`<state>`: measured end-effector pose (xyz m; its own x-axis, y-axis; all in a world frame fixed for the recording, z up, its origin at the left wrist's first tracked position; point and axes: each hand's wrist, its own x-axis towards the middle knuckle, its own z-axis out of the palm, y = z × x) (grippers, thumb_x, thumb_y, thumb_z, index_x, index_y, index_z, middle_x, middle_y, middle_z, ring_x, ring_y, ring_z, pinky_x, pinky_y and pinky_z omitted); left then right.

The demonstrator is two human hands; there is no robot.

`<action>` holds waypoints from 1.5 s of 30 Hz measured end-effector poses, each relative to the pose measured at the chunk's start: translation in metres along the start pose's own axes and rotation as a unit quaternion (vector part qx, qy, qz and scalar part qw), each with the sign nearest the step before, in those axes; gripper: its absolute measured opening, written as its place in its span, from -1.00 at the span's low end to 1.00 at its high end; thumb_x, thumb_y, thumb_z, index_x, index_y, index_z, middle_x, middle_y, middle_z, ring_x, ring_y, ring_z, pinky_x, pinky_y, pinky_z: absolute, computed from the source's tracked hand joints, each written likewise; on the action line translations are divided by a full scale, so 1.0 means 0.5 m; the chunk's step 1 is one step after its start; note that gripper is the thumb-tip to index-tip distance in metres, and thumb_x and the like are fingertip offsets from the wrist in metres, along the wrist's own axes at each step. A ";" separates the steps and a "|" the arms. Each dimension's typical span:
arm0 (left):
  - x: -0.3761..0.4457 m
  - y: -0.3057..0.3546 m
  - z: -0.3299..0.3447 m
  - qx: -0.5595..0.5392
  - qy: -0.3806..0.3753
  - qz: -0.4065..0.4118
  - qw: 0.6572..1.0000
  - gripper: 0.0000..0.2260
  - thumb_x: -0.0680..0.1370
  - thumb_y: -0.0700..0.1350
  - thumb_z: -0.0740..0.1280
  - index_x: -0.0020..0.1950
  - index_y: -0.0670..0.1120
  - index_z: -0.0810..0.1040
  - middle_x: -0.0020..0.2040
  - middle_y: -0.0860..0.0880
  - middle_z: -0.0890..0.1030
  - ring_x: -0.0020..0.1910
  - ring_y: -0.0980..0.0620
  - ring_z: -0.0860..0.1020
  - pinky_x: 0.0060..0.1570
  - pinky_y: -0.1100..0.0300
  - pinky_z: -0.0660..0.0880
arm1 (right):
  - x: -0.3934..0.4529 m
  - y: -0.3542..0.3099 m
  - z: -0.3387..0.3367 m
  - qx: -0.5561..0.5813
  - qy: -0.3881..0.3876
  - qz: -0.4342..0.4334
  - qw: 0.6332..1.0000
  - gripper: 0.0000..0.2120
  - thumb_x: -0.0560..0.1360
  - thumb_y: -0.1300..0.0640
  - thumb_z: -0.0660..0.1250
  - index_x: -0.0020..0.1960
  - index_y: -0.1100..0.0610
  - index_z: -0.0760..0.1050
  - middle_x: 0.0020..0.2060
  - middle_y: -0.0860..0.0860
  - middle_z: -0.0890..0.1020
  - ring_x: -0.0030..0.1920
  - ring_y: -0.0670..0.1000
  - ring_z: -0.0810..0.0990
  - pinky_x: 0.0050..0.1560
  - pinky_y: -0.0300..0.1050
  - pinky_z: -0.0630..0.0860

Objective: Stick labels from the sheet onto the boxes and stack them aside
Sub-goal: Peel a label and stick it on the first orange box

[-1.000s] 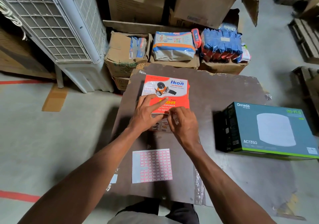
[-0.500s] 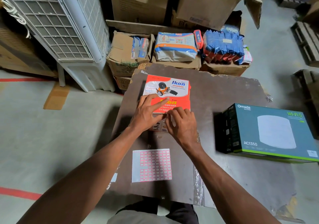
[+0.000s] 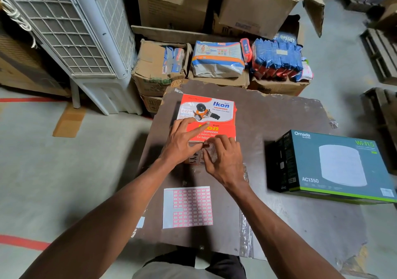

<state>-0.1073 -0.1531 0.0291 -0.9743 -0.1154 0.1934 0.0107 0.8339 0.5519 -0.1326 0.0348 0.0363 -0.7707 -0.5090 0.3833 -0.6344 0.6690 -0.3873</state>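
Note:
A red and white Ikon tape dispenser box stands on the brown table. My left hand lies flat on its top and near face, fingers straight. My right hand presses its fingertips against the box's near side, where a small label seems to sit under them; the label itself is mostly hidden. The label sheet, white with pink-bordered labels, lies flat on the table close to me. A dark teal Omada box lies on the table to the right.
Open cardboard cartons with blue and white packets stand behind the table. A white air cooler stands at the left. Wooden pallets lie at the far right. Red floor lines run on the left.
My right hand's fingertips have slid slightly along the box's near side. The left hand and the box stay in place.

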 end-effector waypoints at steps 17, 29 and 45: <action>-0.001 0.000 -0.001 -0.007 -0.009 -0.005 1.000 -0.38 0.51 0.01 0.46 0.55 0.23 0.36 0.42 -0.08 0.39 0.43 -0.10 0.27 0.36 -0.20 0.44 | 0.024 0.026 -0.003 0.011 -0.014 -0.028 0.999 -0.82 0.57 0.05 0.42 0.13 0.08 0.61 0.03 0.02 0.64 -0.06 0.09 0.58 -0.10 0.00 0.49; 0.003 0.004 -0.007 -0.009 -0.009 0.000 1.000 -0.36 0.49 0.00 0.51 0.54 0.22 0.37 0.40 -0.09 0.40 0.41 -0.11 0.27 0.39 -0.17 0.40 | 0.034 0.030 -0.012 0.071 -0.042 0.006 0.997 -0.80 0.55 0.12 0.42 0.17 0.08 0.62 0.02 0.02 0.66 -0.04 0.08 0.60 -0.05 0.03 0.55; -0.002 0.007 -0.008 -0.022 -0.015 -0.010 1.000 -0.36 0.51 -0.03 0.50 0.54 0.21 0.37 0.42 -0.09 0.38 0.43 -0.08 0.24 0.38 -0.18 0.42 | 0.038 0.015 -0.018 0.020 -0.030 -0.015 0.999 -0.86 0.53 0.09 0.48 0.06 0.10 0.68 -0.04 0.05 0.68 -0.10 0.08 0.62 -0.13 -0.14 0.46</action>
<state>-0.1053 -0.1522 0.0342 -0.9808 -0.1145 0.1577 0.0007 0.8072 0.5903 -0.1515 0.0350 0.0480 -0.7527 -0.5606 0.3453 -0.6583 0.6313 -0.4100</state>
